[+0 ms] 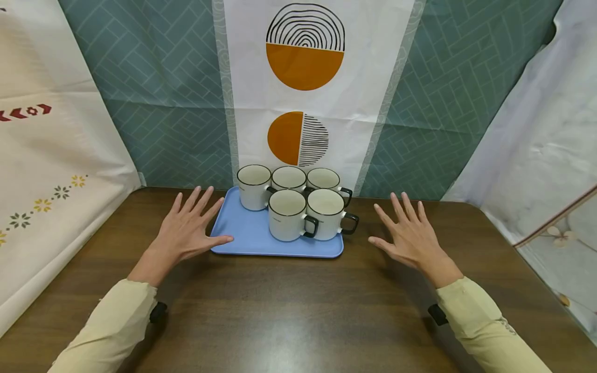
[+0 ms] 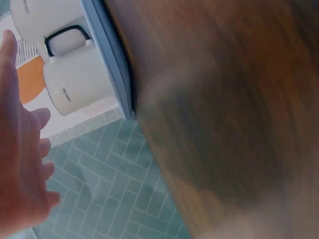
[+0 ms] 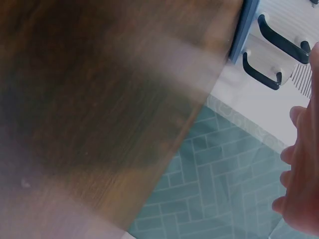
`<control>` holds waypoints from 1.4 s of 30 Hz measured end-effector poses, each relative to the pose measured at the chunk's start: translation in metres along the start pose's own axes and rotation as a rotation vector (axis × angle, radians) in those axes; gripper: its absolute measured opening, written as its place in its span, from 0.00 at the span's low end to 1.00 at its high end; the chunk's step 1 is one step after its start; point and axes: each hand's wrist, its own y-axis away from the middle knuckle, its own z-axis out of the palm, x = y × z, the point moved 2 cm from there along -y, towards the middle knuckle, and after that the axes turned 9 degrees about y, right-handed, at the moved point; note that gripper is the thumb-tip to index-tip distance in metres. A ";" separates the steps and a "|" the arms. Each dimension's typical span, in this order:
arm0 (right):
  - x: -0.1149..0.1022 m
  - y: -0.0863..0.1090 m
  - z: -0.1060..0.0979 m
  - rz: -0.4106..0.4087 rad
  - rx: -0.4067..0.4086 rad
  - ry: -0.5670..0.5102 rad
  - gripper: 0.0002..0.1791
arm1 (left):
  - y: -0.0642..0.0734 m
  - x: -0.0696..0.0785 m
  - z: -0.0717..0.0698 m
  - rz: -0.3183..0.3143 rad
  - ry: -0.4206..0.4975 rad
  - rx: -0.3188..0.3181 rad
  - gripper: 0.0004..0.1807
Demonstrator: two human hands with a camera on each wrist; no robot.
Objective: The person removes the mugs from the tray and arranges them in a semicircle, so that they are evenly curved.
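Several white mugs with dark rims and black handles stand upright on a blue tray at the back of the table. A front mug and its neighbour sit before a back row that includes a mug at the left. My left hand is spread beside the tray's left edge, its thumb over or near that edge; contact cannot be made out. To the right, apart from the mug handles, my right hand spreads its fingers. Neither hand holds anything. Both wrist views show mugs beyond the fingers.
The brown wooden table extends in front of the tray. Behind it hangs a green patterned cloth with a white printed panel. Pale cloths hang at the left and the right.
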 end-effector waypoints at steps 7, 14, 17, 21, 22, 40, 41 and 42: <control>-0.006 0.000 0.000 0.045 -0.074 -0.220 0.39 | 0.000 0.001 -0.001 -0.128 0.324 -0.079 0.47; -0.016 -0.002 0.001 0.119 -0.020 -0.555 0.28 | -0.011 -0.005 0.003 -0.245 0.589 -0.129 0.42; -0.020 -0.008 0.002 0.145 0.006 -0.662 0.23 | -0.015 -0.010 0.006 -0.291 0.639 -0.176 0.40; -0.025 -0.017 0.003 0.218 -0.010 -0.765 0.21 | -0.016 -0.014 0.012 -0.359 0.730 -0.236 0.37; -0.026 -0.020 0.004 0.244 -0.014 -0.795 0.20 | -0.016 -0.015 0.014 -0.375 0.760 -0.243 0.37; -0.042 -0.052 0.023 0.406 -0.026 -1.276 0.17 | -0.023 -0.022 0.039 -0.541 1.076 -0.119 0.28; -0.043 -0.053 0.022 0.400 -0.027 -1.273 0.17 | -0.023 -0.022 0.040 -0.545 1.087 -0.117 0.28; -0.044 -0.054 0.022 0.395 -0.029 -1.266 0.16 | -0.023 -0.023 0.041 -0.545 1.097 -0.117 0.28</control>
